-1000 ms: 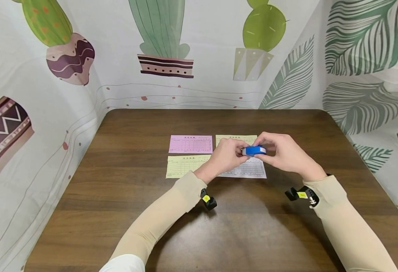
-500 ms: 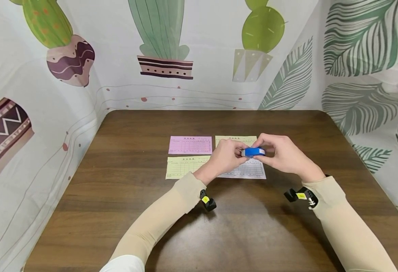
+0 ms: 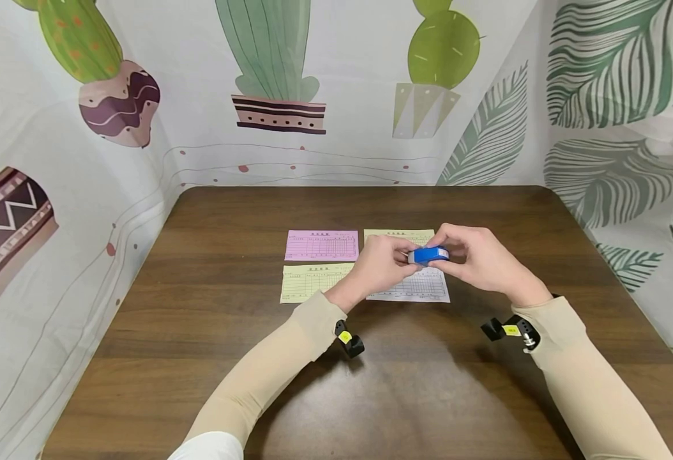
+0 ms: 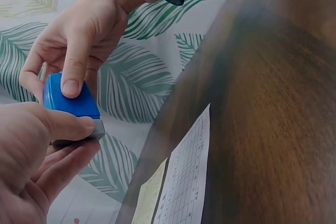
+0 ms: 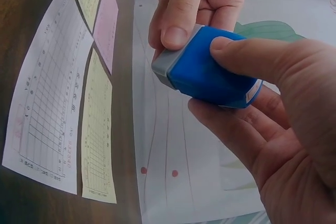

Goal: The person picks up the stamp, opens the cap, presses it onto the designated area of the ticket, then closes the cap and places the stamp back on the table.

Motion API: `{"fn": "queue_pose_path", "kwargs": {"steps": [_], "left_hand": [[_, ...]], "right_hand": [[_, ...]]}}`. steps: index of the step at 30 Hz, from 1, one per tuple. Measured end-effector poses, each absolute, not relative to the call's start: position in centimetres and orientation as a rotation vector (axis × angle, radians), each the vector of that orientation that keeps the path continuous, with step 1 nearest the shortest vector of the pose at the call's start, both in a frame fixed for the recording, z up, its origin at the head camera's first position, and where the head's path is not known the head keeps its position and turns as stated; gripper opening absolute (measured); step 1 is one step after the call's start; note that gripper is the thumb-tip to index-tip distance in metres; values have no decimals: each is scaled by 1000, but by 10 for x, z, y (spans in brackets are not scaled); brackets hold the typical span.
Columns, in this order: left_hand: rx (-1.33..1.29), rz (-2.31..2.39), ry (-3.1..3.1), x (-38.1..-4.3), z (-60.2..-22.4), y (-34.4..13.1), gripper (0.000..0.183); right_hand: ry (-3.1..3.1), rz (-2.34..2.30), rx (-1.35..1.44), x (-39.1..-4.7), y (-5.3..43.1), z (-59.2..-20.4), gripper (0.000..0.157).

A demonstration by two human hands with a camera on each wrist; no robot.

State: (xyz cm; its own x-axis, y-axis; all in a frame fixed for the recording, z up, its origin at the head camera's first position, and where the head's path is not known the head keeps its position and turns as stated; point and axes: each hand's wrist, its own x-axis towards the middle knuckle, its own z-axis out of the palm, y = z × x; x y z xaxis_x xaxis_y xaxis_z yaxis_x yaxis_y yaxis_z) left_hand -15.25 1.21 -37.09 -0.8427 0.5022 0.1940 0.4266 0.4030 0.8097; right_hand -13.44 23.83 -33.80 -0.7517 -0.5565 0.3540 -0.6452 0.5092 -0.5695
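Both hands hold a small blue stamp with a grey cap (image 3: pixel 428 256) above the paper forms. My left hand (image 3: pixel 378 263) pinches the grey cap (image 5: pixel 167 66) between thumb and fingers. From the other side, my right hand (image 3: pixel 483 259) grips the blue body (image 4: pixel 71 95), thumb on one face and fingers on the opposite one. Cap and body sit against each other, with a seam between them in the right wrist view. Below the hands lie a white form (image 3: pixel 417 289) and a yellow form (image 3: pixel 379 234), both partly covered by the hands in the head view.
A pink form (image 3: pixel 322 246) and another yellow form (image 3: pixel 310 284) lie to the left on the brown wooden table (image 3: pixel 227 332). Together the forms make a two-by-two layout. A cloth printed with cacti and leaves (image 3: pixel 365 147) hangs behind and beside the table.
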Motion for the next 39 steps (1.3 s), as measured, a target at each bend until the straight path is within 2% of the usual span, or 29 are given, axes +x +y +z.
{"fn": "queue_pose_path", "kwargs": {"steps": [10,39], "left_hand": [[842,1567,2501,-153,-371,12,33],[884,1555,2510,-152,-366,9,34]], "right_hand": [[-2574,1029,1023,-133,238,-336,33],[-2592,1082,1055,-133,237,-333,32]]}}
